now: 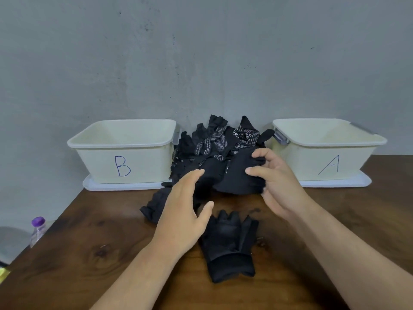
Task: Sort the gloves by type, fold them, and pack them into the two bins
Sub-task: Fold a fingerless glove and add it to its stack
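Two bare forearms over the near worktop (89, 253) edge. Left hand (185, 204) was open, fingers straight, at the front of the glove pile (214, 148); contact unclear. Right hand (274, 182) pinched a plain black glove (239, 182), thumb against curled fingers, at the pile's front right. One fingerless glove (228, 245) lay flat just below the hands. Pile sat between bin B (100, 162) and bin A (301, 162), both apparently empty. Probably sorting: steady the pile with the left hand, draw the held glove free, compare its type with the flat one, then fold.
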